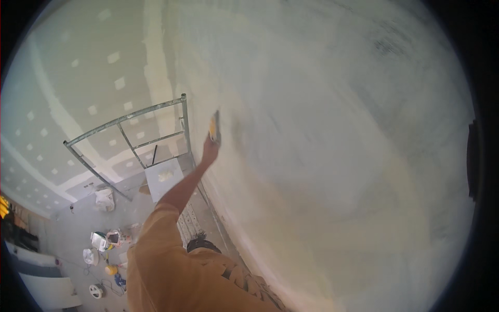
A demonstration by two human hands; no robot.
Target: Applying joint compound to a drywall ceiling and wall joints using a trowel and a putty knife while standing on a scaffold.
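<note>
My left hand [211, 145] is stretched far out to the wall. Its fingers are closed round the yellow handle of a trowel [217, 124], whose thin grey blade shows nearly edge-on against the surface. The wall [306, 130] carries smeared pale compound, with greyer, damp-looking patches and faint sweep marks. Below my bare forearm a white board [157, 188] has a cream-coloured lump of compound [166, 176] on it; my arm covers part of the board. My right hand is out of the picture.
A metal scaffold frame [125, 118] stands beside the wall, with a perforated platform [188, 222] below me. Left of it is a wall of patched boards [78, 99]. Down on the floor are a white bag [104, 199], several buckets [99, 240], and a reel [96, 291] near a cable.
</note>
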